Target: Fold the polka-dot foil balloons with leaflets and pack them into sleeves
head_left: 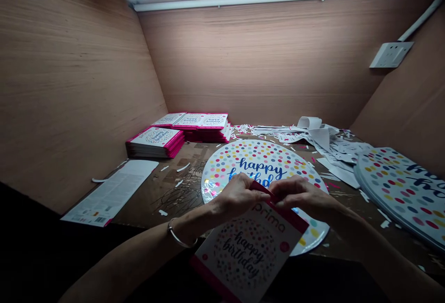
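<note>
My left hand (239, 194) pinches the pink top edge of a printed card packet (245, 252) marked "prima" and "happy birthday". Close beside it, my right hand (301, 196) is closed on the same top edge. The packet hangs tilted in front of the table's near edge, its face toward me. Behind both hands a round foil balloon (264, 154) with coloured dots and blue "happy birthday" lettering lies flat, partly covered by the hands and packet. What the fingertips do at the fold is partly hidden.
Stacked card packets (156, 138) stand at the back left, with more stacks (205, 122) behind. An unfolded card (114, 192) lies left. Flat dotted balloons (399, 187) are piled at right. Paper strips (323, 136) and scraps litter the back. Wooden walls enclose the table (170, 178).
</note>
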### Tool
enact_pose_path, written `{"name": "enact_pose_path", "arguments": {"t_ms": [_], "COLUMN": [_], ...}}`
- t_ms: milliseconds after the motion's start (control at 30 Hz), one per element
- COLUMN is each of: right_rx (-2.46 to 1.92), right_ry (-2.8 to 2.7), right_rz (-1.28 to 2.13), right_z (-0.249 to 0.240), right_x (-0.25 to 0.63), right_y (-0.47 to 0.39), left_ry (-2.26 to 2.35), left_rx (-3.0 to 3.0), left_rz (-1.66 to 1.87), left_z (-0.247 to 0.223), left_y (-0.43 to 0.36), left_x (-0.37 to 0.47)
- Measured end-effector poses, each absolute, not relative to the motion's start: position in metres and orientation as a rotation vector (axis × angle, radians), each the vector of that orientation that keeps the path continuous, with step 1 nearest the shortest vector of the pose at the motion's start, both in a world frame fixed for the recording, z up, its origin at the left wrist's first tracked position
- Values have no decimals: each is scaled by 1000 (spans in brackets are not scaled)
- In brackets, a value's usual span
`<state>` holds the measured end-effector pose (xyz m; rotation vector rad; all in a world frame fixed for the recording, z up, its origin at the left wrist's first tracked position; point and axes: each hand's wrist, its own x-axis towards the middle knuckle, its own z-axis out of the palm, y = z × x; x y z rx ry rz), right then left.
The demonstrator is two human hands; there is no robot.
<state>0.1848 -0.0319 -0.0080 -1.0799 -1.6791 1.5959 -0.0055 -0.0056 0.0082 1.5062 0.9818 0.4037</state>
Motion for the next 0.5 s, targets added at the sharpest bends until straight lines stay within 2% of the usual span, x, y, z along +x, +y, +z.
{"name": "enact_pose_path", "arguments": {"t_ms": [167, 267, 367, 500], "right_rx": [-946, -1017, -1182, -1312], "right_ry": [-1410, -1236, -1235, -1445], "right_rz": [1849, 1891, 1755, 1321], "right_z": [-16, -30, -49, -77], "right_x": [186, 182, 177, 179], "right_y": [-39, -50, -56, -56], "left_ry": [933, 935, 914, 856], "left_rx": [1284, 1144, 1057, 986], "left_rz": [408, 466, 511, 646], "left_z": [9, 5, 0, 8], "left_y": [-10, -17, -23, -23], "left_x": [-12, -15, -19, -31]}}
